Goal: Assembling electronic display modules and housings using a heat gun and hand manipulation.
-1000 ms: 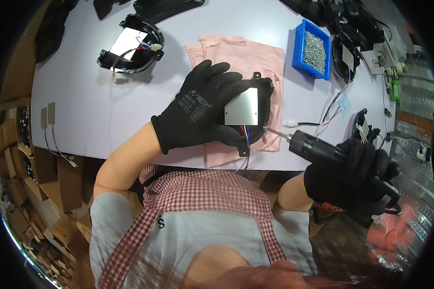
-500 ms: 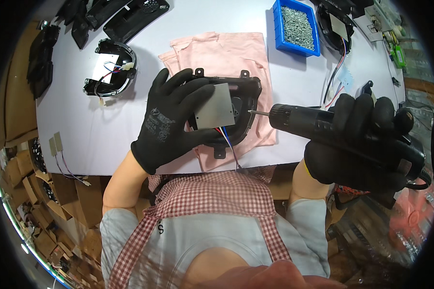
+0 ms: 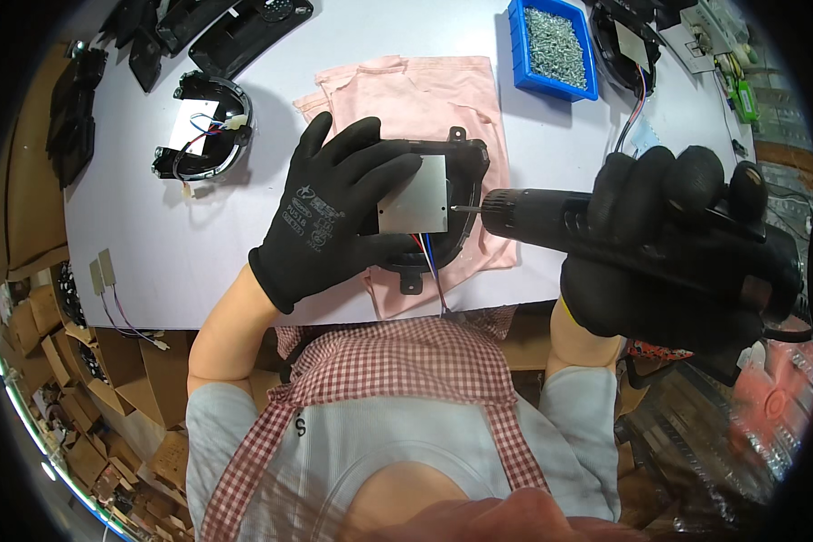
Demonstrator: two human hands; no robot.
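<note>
My left hand (image 3: 334,203), in a black glove, grips a square grey metal plate (image 3: 415,197) by its upper and lower edges, thumb below and fingers above. Coloured wires come out from under the plate. Beneath it sits a black plastic housing (image 3: 468,181) with mounting tabs, resting on a folded pink cloth (image 3: 406,86). In my black-gloved right hand (image 3: 668,235) is a black electric screwdriver (image 3: 542,217), held level with fingers wrapped around its body. Its thin bit points left and its tip is at the plate's right edge, near a small hole.
A blue bin (image 3: 556,54) full of screws stands at the back right. Beside it lies another black housing (image 3: 619,54) with wires. On the left are a curved black housing (image 3: 210,126) with a plate and wires, two small wired plates (image 3: 104,271), and dark plastic parts (image 3: 248,36) behind.
The screwdriver has moved left, bringing its bit to the plate's edge. My left hand and the plate have shifted slightly right over the housing.
</note>
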